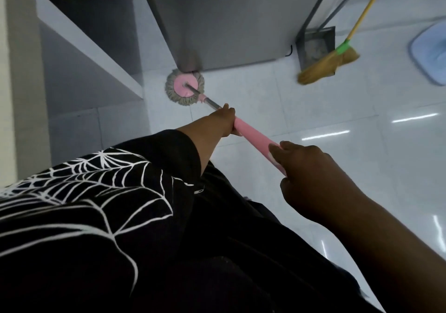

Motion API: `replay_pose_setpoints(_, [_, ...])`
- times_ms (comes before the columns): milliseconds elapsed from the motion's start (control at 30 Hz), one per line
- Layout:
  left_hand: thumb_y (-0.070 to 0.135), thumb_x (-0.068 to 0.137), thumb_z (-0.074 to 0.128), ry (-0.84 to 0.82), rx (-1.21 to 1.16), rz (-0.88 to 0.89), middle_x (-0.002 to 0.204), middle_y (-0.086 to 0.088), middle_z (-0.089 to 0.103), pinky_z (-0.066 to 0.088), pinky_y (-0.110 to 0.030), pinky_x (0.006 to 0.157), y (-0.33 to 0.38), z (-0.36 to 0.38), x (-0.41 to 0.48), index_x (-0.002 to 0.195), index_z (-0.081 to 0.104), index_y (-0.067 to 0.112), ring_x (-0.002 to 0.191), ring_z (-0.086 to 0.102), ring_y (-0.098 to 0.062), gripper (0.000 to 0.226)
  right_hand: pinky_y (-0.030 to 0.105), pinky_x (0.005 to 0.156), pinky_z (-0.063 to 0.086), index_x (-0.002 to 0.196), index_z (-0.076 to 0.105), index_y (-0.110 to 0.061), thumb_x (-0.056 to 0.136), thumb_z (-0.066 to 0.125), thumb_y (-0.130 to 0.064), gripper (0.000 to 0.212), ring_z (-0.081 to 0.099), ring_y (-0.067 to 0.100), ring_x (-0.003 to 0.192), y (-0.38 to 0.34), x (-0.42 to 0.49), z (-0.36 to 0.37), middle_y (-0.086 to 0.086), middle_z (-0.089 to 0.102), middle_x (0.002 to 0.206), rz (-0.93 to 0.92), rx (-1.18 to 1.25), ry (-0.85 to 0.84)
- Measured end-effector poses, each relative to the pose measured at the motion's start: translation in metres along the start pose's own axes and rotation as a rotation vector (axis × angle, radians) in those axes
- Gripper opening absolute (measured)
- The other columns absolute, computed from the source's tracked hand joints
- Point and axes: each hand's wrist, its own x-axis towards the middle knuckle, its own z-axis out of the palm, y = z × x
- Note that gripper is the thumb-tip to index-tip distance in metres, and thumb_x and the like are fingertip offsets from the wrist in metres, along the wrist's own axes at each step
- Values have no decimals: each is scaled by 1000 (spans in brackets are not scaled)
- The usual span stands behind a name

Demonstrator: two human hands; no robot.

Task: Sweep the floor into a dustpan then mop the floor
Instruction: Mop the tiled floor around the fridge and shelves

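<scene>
white shelf unit (pixel 84 42) seen at far left, standing on the floor (pixel 313 110). black top with white web print (pixel 96 192) fills the lower left.

mop head (pixel 184 90): pink disc with a grey fringe, laid flat on the tile, pressed against the bottom corner of a grey cabinet (pixel 229 18), in the gap between shelf unit and cabinet. a metal shaft runs from the disc back and right into a pink handle (pixel 251 136).

left hand (pixel 223 122): fingers wrapped round the shaft where metal meets pink, arm stretched forward. right hand (pixel 306 168): closer to the camera, fingers curled round the upper end of the pink handle, thumb laid on top. the mop is held by both hands, with a bare stretch of handle between them.

dustpan (pixel 316 45): grey, long-handled, stood upright on the floor against the cabinet's right side. its contents are too blurred to tell. broom (pixel 325 66): yellow stick, green collar, straw bristles resting on the tile just in front of the dustpan, stick leaning up and right.

a blue tub (pixel 429 54) is cut off by the right edge, well apart from the mop head. light streaks are reflected in the glossy tile at right.
</scene>
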Motion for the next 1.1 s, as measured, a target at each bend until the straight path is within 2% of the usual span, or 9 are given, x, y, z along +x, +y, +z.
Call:
replay_pose_setpoints(133, [15,94,59,56,-61,90,160,-15,12,26,-45,117,56,22,-13,148,29,3,144,25,-33,64,13,46,17,122,50,-16,81,54,-10,43,43,16,62,17,-47,12,-2,53,91,90,11,29])
replay_pose_setpoints(233, [11,92,60,67,-54,172,159,-10,17,41,-32,99,74,31,-12,142,37,8,136,39,-28,55,14,46,16,117,54,-17,79,55,-13,38,41,11,56,24,-64,16,-4,54,86,138,6,29])
replay_pose_setpoints(333, [9,91,60,62,-137,176,158,-4,22,37,-26,94,77,31,-17,134,45,14,139,36,-21,45,14,47,19,117,56,-18,79,57,-15,38,45,13,59,27,-64,15,-4,60,91,140,14,36])
replay_pose_setpoints(400, [12,87,66,66,-174,188,143,-7,39,43,-34,98,68,25,-22,120,51,12,129,45,-25,37,16,51,26,120,57,-20,79,58,-18,41,51,15,65,24,-60,11,-4,64,99,104,5,39])
replay_pose_setpoints(467, [20,84,72,60,-208,200,122,-7,48,47,-40,88,56,20,-26,113,53,13,107,54,-26,36,18,59,33,122,58,-19,80,60,-20,42,58,16,71,19,-54,4,-2,66,106,64,12,32])
replay_pose_setpoints(633, [27,81,74,102,-227,232,113,-4,51,48,-39,83,33,11,-36,107,53,16,92,54,-23,35,18,61,35,124,55,-21,82,58,-25,42,60,16,76,4,-39,-11,-1,65,107,-35,2,27])
replay_pose_setpoints(800, [21,83,73,141,-296,185,112,-7,52,47,-37,86,5,11,-45,110,54,12,93,52,-22,34,10,48,18,125,52,-22,83,56,-26,42,49,14,70,-10,-23,-15,-4,61,98,-133,-41,14])
replay_pose_setpoints(933, [16,86,67,146,-351,106,105,1,52,47,-32,78,-13,21,-56,118,53,6,93,51,-21,37,13,55,27,128,49,-23,84,55,-27,45,53,14,75,-21,-18,-12,-3,61,111,-214,-40,-1])
replay_pose_setpoints(1100, [13,87,65,159,-345,40,100,4,46,37,-17,70,-32,39,-68,111,53,9,82,50,-3,28,17,66,33,134,46,-22,85,54,-28,50,59,16,84,-30,-17,2,1,60,122,-293,-53,-12])
